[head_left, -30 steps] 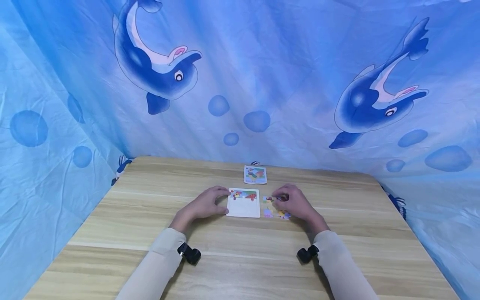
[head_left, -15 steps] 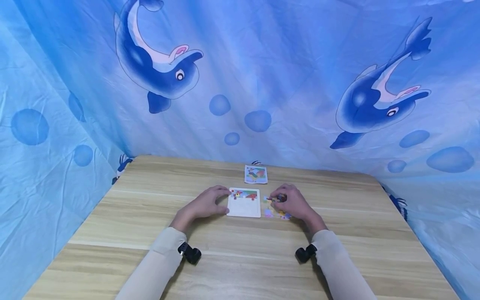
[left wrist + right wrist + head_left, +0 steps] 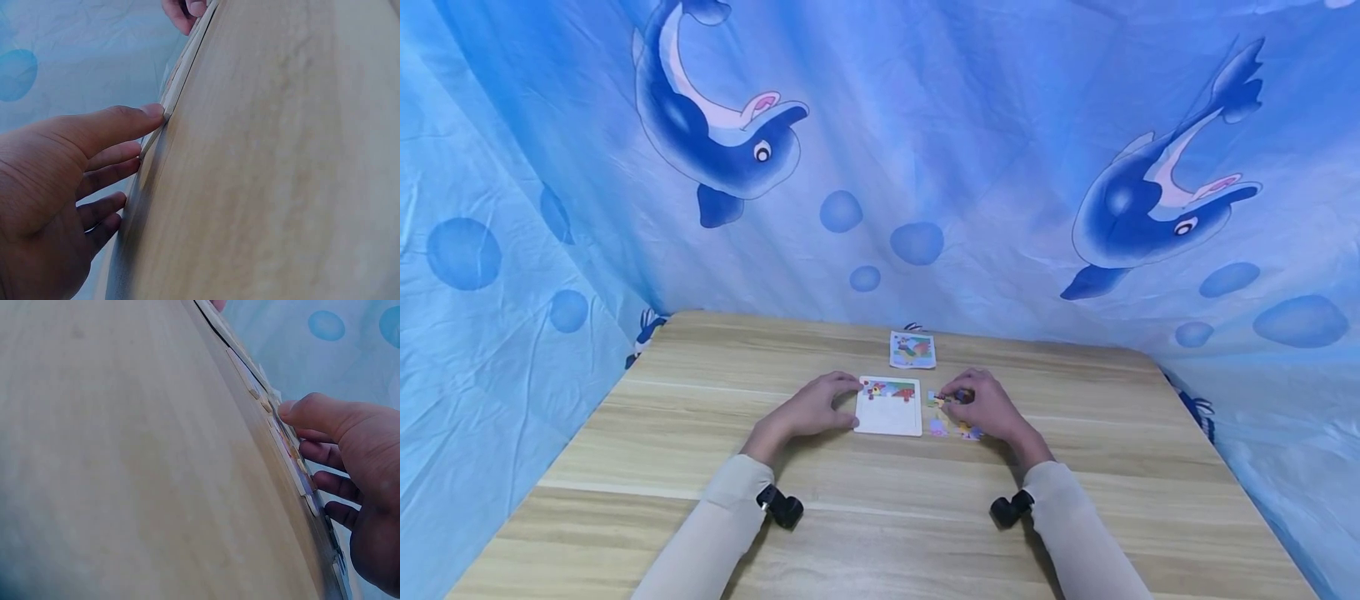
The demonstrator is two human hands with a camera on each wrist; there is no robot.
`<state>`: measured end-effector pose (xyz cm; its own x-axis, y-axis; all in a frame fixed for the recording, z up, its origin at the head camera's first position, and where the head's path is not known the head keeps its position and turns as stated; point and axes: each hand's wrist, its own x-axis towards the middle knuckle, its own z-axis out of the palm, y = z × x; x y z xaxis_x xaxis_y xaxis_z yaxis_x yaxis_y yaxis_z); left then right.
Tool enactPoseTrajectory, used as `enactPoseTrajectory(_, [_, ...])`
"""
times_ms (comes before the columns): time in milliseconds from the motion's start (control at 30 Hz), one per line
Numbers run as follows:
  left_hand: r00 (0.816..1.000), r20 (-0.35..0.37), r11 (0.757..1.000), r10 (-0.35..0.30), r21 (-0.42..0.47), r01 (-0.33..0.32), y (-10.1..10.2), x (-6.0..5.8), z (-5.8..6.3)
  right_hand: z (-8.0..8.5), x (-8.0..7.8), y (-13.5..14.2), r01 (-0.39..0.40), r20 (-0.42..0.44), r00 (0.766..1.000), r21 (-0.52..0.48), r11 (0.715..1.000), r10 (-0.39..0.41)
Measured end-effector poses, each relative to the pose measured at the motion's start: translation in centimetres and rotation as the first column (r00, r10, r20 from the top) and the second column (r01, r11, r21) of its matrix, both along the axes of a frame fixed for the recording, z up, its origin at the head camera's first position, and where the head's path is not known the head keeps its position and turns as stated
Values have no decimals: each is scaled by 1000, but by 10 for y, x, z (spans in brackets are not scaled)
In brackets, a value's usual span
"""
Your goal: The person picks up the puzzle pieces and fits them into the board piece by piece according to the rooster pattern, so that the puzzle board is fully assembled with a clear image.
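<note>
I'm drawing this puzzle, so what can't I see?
Head view: loose puzzle pieces, partly covered by the right hand.
Head view: details on the picture card, too small.
Left wrist view: the face of the puzzle tray, seen edge-on.
Left wrist view: right hand, cropped by top edge.

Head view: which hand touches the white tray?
The left hand, at the left edge of the white tray; the right hand is at the puzzle pieces.

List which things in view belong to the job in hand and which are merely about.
Belong to the job:
puzzle tray
loose puzzle pieces
picture card, probably the reference

Merely about:
wooden table
dolphin-print backdrop
wrist cameras
</note>
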<state>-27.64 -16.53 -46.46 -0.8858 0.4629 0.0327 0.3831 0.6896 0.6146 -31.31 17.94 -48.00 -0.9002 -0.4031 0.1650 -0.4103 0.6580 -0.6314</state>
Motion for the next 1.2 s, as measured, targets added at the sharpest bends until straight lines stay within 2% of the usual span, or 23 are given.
enactPoseTrajectory(267, [1000, 11, 1000, 1, 5, -1, 1, 1, 0, -1, 0, 0, 17, 9, 1000, -8, 1000, -16])
enactPoseTrajectory(667, [1000, 7, 1000, 3, 2, -3, 2, 0, 0, 1, 1, -8, -10, -45, 999, -30, 1000, 8])
enactPoseTrajectory(933, [1000, -6, 1000, 3, -5, -3, 1, -1, -2, 2, 3, -29, -33, -19, 999, -42, 999, 32])
enactPoseTrajectory(1200, [1000, 5, 1000, 6, 6, -6, 1, 1, 2, 0, 4, -54, -95, -39, 995, -46, 994, 93])
